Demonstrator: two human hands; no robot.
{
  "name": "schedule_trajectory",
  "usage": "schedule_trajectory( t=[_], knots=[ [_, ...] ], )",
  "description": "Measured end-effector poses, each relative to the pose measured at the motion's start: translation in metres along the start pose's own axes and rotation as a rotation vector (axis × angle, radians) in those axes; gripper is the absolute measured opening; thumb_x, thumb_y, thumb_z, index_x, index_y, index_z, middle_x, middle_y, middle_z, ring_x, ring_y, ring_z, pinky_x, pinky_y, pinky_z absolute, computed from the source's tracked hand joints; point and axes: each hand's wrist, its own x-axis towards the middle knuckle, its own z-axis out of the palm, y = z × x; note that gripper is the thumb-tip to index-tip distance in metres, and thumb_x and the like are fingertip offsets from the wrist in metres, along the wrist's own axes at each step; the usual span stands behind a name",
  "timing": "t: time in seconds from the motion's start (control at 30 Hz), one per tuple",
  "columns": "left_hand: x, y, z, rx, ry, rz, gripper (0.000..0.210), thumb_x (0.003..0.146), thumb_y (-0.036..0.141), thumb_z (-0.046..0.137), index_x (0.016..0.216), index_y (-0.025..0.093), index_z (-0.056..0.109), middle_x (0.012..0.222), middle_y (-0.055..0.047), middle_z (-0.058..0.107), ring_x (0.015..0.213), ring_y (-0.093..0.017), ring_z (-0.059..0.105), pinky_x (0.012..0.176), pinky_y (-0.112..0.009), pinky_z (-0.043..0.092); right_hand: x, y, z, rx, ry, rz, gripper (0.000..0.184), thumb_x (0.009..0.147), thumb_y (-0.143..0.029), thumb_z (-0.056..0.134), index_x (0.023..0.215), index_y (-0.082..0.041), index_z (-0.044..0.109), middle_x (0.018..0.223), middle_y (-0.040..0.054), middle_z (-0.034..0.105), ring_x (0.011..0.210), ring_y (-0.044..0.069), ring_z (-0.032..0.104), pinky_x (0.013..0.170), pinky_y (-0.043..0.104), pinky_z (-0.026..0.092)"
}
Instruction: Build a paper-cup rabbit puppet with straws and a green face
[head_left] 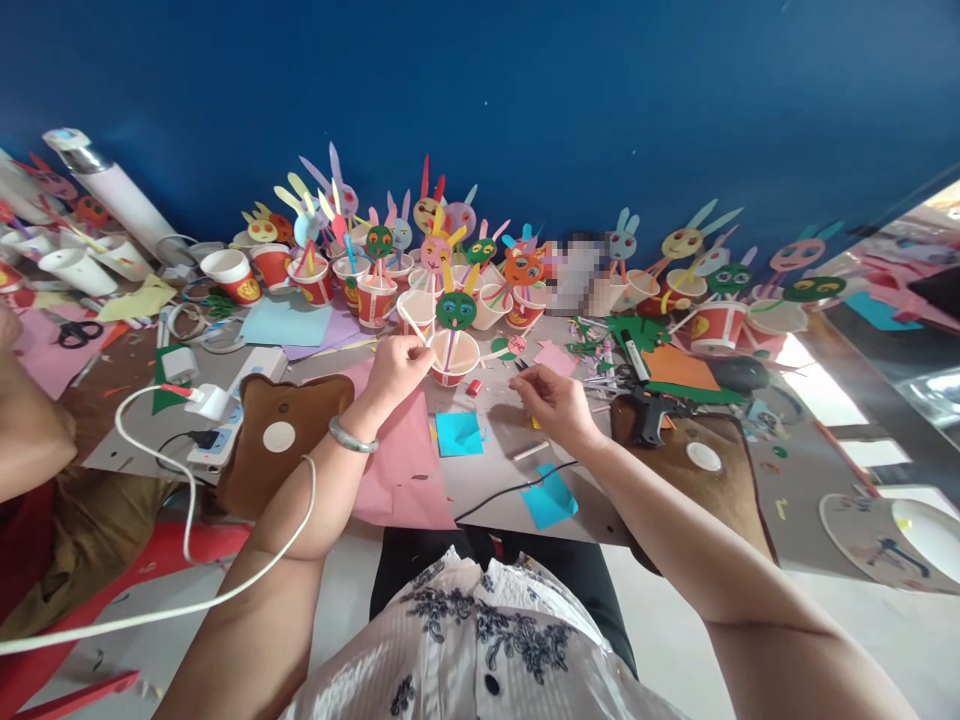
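Observation:
My left hand (403,372) is pinched closed beside a red and white paper cup (455,372). A thin pale strip (415,322) runs up and left from near its fingertips; I cannot tell whether the fingers hold it. In that cup stands a green paper rabbit face (457,310) with yellow ears. Over the table to the right, my right hand (553,398) also has thumb and fingers pressed together, and anything between them is too small to make out. A small red piece (474,387) lies between the hands, and a round pink and green paper piece (516,346) lies just beyond the right hand.
Paper cups with animal faces (377,298) line the wall. A power strip (238,405) and brown cushion (281,440) are left; a glue gun (649,418) and marker (636,355) are right. Blue paper (460,434) and pink paper (401,450) lie in front. Another person's arm (34,420) is far left.

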Motion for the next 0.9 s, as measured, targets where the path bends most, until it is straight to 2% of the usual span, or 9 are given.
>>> schedule_trajectory(
  t=[0.07,0.17,0.27,0.33,0.43,0.5,0.67,0.9],
  knots=[
    [-0.001,0.0,0.001,0.03,-0.006,0.006,0.037,0.071,0.02,0.056,0.047,0.02,0.028,0.046,0.005,0.026,0.05,-0.009,0.023,0.052,-0.029,0.02,0.005,-0.002,-0.005,0.19,0.064,0.084,0.028,0.087,-0.049,0.063,0.082,-0.022,0.062,0.067,0.0014,0.069,0.047,0.012,0.054,0.049,0.027,0.043],
    [-0.002,-0.002,0.003,0.063,-0.024,0.012,0.04,0.071,0.022,0.058,0.048,0.02,0.025,0.047,0.005,0.022,0.051,-0.009,0.019,0.052,-0.031,0.016,0.01,-0.008,-0.011,0.366,0.203,0.116,0.029,0.084,-0.051,0.068,0.083,-0.023,0.061,0.063,-0.0011,0.067,0.042,0.011,0.05,0.043,0.026,0.041],
    [-0.002,-0.003,0.003,0.066,-0.052,-0.004,0.038,0.072,0.024,0.058,0.046,0.02,0.03,0.046,0.004,0.028,0.05,-0.009,0.023,0.051,-0.03,0.017,0.014,-0.016,-0.014,0.354,0.375,0.043,0.023,0.084,-0.046,0.069,0.085,-0.024,0.062,0.064,-0.0012,0.066,0.049,0.013,0.055,0.049,0.028,0.047],
    [-0.002,-0.003,0.003,0.059,-0.07,-0.034,0.035,0.071,0.023,0.057,0.045,0.02,0.033,0.045,0.004,0.031,0.049,-0.009,0.028,0.051,-0.029,0.019,0.015,-0.021,-0.014,0.217,0.44,-0.06,0.019,0.086,-0.044,0.067,0.085,-0.025,0.065,0.075,0.0024,0.069,0.064,0.017,0.063,0.06,0.033,0.054],
    [-0.003,-0.002,0.004,0.059,-0.082,-0.071,0.034,0.068,0.021,0.057,0.044,0.02,0.033,0.045,0.004,0.031,0.048,-0.01,0.03,0.05,-0.029,0.02,0.016,-0.029,-0.012,-0.022,0.401,-0.204,0.017,0.087,-0.042,0.066,0.083,-0.025,0.068,0.095,0.008,0.072,0.091,0.025,0.068,0.078,0.04,0.056],
    [-0.004,-0.002,0.004,0.061,-0.079,-0.064,0.036,0.068,0.021,0.057,0.044,0.02,0.031,0.045,0.004,0.029,0.048,-0.009,0.029,0.05,-0.029,0.019,0.018,-0.032,-0.01,-0.086,0.34,-0.231,0.016,0.089,-0.039,0.064,0.083,-0.025,0.068,0.099,0.0088,0.073,0.098,0.026,0.068,0.084,0.041,0.055],
    [-0.004,-0.002,0.004,0.078,-0.083,-0.023,0.039,0.071,0.022,0.058,0.045,0.02,0.03,0.045,0.004,0.027,0.048,-0.009,0.024,0.051,-0.031,0.017,0.025,-0.028,-0.003,0.054,0.294,-0.115,0.01,0.086,-0.033,0.063,0.084,-0.023,0.065,0.079,0.0037,0.074,0.081,0.022,0.071,0.084,0.038,0.055],
    [-0.004,-0.002,0.005,0.098,-0.094,-0.006,0.041,0.071,0.019,0.06,0.046,0.021,0.027,0.047,0.005,0.023,0.049,-0.009,0.021,0.052,-0.032,0.015,0.03,-0.02,-0.002,0.286,0.277,0.013,0.013,0.079,-0.034,0.07,0.081,-0.022,0.066,0.074,0.0028,0.074,0.072,0.021,0.071,0.075,0.036,0.057]
  ],
)
